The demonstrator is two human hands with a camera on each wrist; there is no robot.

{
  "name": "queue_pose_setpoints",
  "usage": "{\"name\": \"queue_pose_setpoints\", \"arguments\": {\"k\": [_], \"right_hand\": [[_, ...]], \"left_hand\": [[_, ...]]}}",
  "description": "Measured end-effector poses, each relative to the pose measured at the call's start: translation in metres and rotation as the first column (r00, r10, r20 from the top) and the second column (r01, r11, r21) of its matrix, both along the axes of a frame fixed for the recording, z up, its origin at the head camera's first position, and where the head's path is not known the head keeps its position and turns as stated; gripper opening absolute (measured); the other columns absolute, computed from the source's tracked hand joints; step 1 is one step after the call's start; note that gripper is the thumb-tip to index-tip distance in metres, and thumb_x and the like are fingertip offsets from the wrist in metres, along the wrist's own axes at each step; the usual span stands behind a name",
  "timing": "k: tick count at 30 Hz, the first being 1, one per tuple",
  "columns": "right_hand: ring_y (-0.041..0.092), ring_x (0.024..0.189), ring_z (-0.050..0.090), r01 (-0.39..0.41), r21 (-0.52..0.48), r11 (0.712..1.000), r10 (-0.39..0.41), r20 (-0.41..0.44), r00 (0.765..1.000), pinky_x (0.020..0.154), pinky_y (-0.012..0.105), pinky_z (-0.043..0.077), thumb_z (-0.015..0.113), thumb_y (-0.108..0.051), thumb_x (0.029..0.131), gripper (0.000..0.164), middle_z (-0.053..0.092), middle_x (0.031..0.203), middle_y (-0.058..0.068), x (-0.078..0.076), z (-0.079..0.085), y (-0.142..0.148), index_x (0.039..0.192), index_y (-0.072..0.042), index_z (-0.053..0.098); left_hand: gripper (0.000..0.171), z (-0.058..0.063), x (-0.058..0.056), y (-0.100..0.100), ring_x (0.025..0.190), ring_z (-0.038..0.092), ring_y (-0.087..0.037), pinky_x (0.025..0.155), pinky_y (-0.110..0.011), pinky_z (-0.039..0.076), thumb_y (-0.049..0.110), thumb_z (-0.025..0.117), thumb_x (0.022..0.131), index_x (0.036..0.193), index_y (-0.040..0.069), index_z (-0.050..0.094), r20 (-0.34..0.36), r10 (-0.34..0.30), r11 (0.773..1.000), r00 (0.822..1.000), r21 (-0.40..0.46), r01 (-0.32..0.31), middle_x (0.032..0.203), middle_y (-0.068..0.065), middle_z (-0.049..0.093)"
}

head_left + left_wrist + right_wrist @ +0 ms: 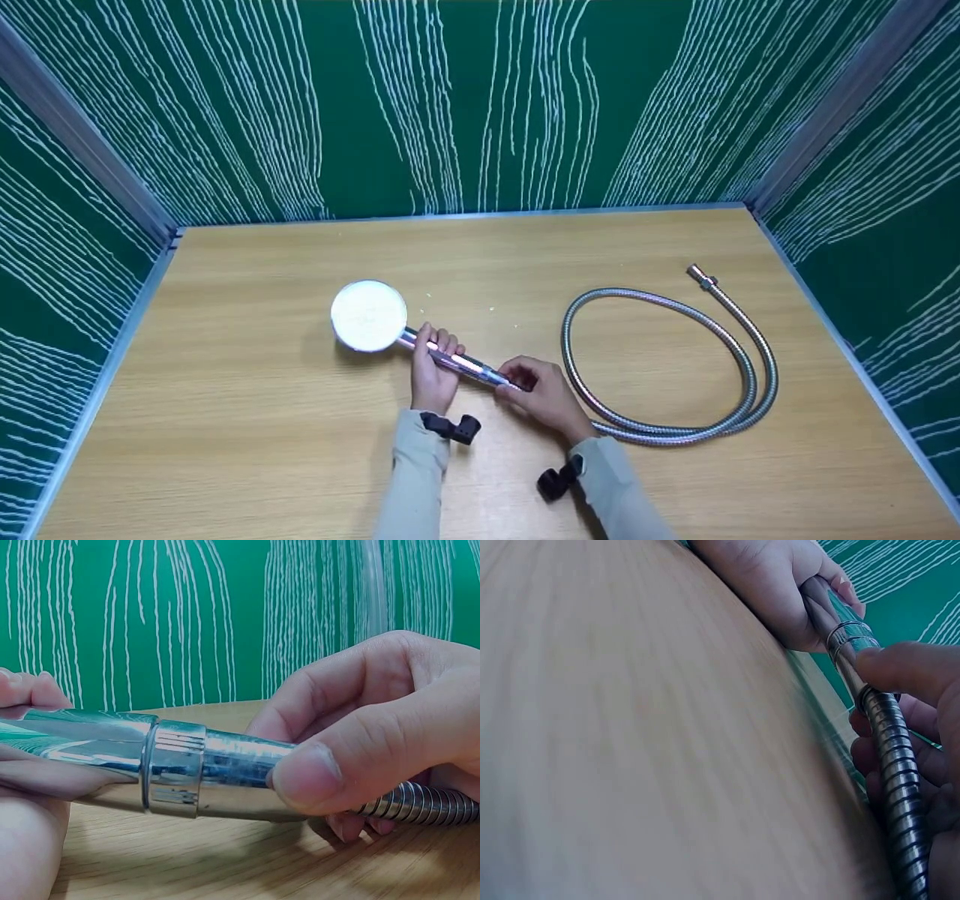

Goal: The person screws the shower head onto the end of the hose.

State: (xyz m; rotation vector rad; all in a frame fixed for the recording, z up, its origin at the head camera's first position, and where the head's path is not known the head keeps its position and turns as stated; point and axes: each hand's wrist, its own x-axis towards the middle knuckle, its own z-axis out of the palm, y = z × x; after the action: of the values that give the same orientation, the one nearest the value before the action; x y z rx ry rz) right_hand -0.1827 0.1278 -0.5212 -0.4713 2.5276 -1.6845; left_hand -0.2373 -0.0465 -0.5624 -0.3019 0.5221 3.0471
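A chrome hand shower (369, 315) with a round white face lies slanted above the table, its head at the upper left. My left hand (435, 375) grips its shiny handle (82, 739). At the handle's lower end, my right hand (544, 396) pinches the tapered metal connector (240, 765) of a shower hose (652, 296) between thumb and fingers. The connector meets the ribbed collar of the handle with both in line. Behind the connector, the coiled metal hose (898, 772) runs under my right hand. Whether the thread is engaged cannot be seen.
The hose loops over the wooden table (247, 435) on the right, its free end with a hex nut (705, 282) pointing away. Tiny pale specks lie beyond the hands. Green panels (480, 112) with white wavy lines stand at the back and both sides.
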Motion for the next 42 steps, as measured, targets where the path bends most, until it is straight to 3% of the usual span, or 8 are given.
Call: {"name": "queue_pose_setpoints", "arguments": {"k": [11,16,24,34,42], "right_hand": [[0.009,0.070,0.054,-0.003,-0.027,1.000,0.002,-0.052,0.999,0.062,0.018,0.043,0.075,0.004,0.074,0.027,0.065,0.084,0.016,0.001,0.000,-0.001,0.099,0.006,0.063],[0.008,0.067,0.052,-0.014,-0.047,0.999,0.012,-0.052,0.999,0.061,0.018,0.041,0.076,0.004,0.073,0.025,0.063,0.080,0.017,-0.001,-0.004,0.000,0.095,0.006,0.064],[0.007,0.066,0.050,0.015,-0.025,1.000,-0.015,-0.005,1.000,0.061,0.017,0.040,0.077,-0.003,0.075,0.020,0.064,0.079,0.011,-0.013,-0.035,0.005,0.093,-0.004,0.068],[0.005,0.066,0.051,-0.002,-0.019,1.000,0.001,-0.038,0.999,0.061,0.019,0.042,0.077,-0.010,0.076,0.017,0.063,0.077,0.001,-0.013,-0.037,0.007,0.091,-0.011,0.069],[0.005,0.068,0.052,0.023,-0.016,1.000,-0.024,-0.041,0.999,0.062,0.018,0.042,0.078,-0.004,0.075,0.024,0.065,0.082,0.007,-0.012,-0.035,0.005,0.096,-0.005,0.067]], "left_hand": [[0.034,-0.001,0.000,0.000,0.053,0.034,-0.009,0.060,-0.023,0.031,0.022,0.031,0.104,0.071,0.014,0.037,-0.013,0.004,1.000,1.000,-0.005,-0.004,0.058,0.004,0.035],[0.036,-0.001,0.000,0.000,0.052,0.033,-0.009,0.058,-0.023,0.029,0.021,0.029,0.104,0.070,0.014,0.036,-0.017,0.000,1.000,1.000,-0.008,0.000,0.057,0.005,0.032],[0.034,0.001,0.000,0.000,0.053,0.033,-0.011,0.059,-0.024,0.029,0.022,0.032,0.104,0.071,0.013,0.036,-0.002,0.000,1.000,1.000,-0.008,0.000,0.058,0.004,0.033],[0.034,-0.001,0.000,0.000,0.054,0.034,-0.010,0.060,-0.024,0.030,0.022,0.032,0.104,0.071,0.013,0.036,-0.007,-0.002,1.000,1.000,-0.010,0.002,0.058,0.004,0.034],[0.035,0.000,0.000,0.000,0.052,0.035,-0.010,0.059,-0.023,0.030,0.022,0.030,0.104,0.070,0.014,0.036,-0.031,-0.008,1.000,0.999,-0.016,0.008,0.057,0.005,0.034]]}}
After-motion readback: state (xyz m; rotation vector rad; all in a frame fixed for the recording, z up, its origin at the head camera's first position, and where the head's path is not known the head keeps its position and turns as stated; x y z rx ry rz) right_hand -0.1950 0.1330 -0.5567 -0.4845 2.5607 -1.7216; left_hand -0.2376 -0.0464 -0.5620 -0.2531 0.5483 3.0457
